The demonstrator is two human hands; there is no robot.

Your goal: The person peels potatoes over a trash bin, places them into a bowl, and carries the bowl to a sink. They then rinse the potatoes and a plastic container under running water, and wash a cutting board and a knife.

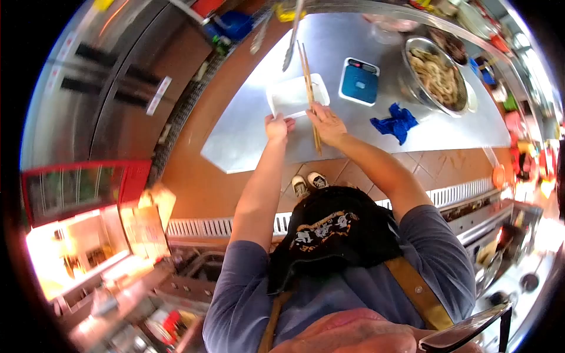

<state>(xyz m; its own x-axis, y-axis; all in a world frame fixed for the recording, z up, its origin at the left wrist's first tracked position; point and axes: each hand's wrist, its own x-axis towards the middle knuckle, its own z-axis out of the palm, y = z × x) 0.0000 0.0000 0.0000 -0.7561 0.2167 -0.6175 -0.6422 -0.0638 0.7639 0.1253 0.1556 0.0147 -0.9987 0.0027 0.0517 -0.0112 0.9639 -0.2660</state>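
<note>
Apron and arms nearest; spill risk at table (247,141) edge.
Left hand (276,126) grips white container (292,94) corner; right hand (327,125) holds chopsticks (309,88); one-handed hold could let it tip.

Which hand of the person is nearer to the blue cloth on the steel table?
Right. The right hand, holding long chopsticks, is beside the blue cloth. The left hand grips the white container, farther from it.

Steel counter (353,138): tray (292,94), scale (359,82), bowl (436,76)

tray (291,94) on counter (247,135) | scale (359,82) right of tray | bowl (438,73) right of scale
</note>
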